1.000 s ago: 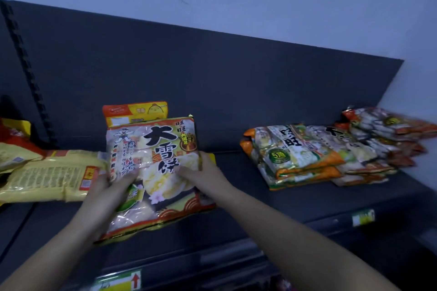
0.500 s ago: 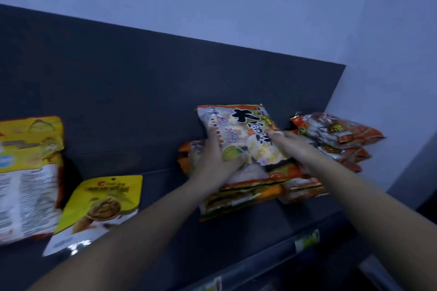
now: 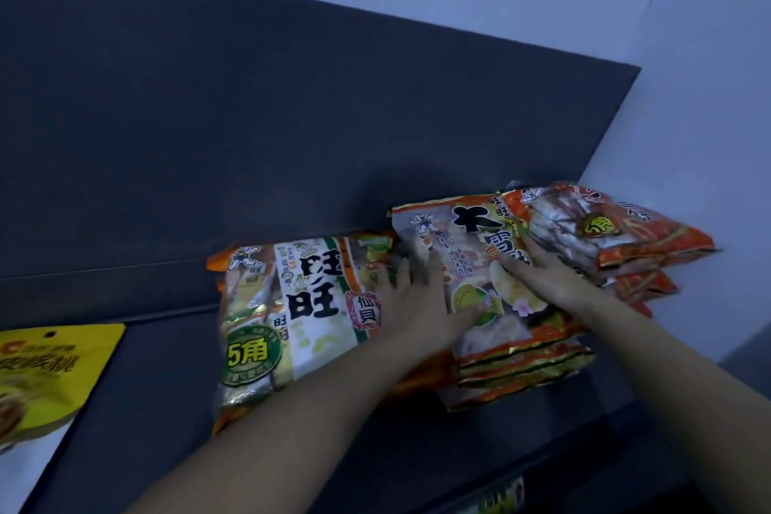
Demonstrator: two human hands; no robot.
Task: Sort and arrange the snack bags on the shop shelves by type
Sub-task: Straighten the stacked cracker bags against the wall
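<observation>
Head view showed both hands lying flat with straight fingers on a shiny white-and-orange plastic snack bag (image 3: 479, 263). The left hand (image 3: 421, 305) pressed its left side and the right hand (image 3: 538, 275) pressed its middle. The bag sat on top of a pile of the same kind on the dark shelf (image 3: 146, 388), between a green-and-white bag pile (image 3: 300, 305) and a heap of red-orange bags (image 3: 617, 234) that covered its far corner. The bags looked slippery, so I think a hard push could have made the pile slide off the front, or mixed it into the piles beside it. The big black words read 大雪, with the next one part hidden. The green bag read 旺旺, 仙貝 and 5角. The words on the yellow pouch (image 3: 46, 363) were too blurry.
</observation>
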